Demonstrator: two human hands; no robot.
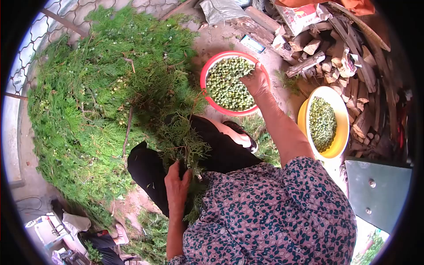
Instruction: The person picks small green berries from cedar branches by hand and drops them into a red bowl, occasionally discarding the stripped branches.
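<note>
My left hand (176, 182) is closed around the stem of a green conifer branch (183, 137) that rests over my lap. Over the right rim of a red basin (206, 66) is my right hand (256, 81), fingers bent down toward the small green cones (227, 84) that fill it; whether anything is between those fingers is too small to tell. To the right, a yellow basin (340, 132) holds more green cones.
A large heap of cut conifer branches (88, 115) covers the left. Firewood (318, 62) and sacks (304, 17) lie at the upper right, near a green board (375, 190). Another person's leg (120, 234) shows at the lower left.
</note>
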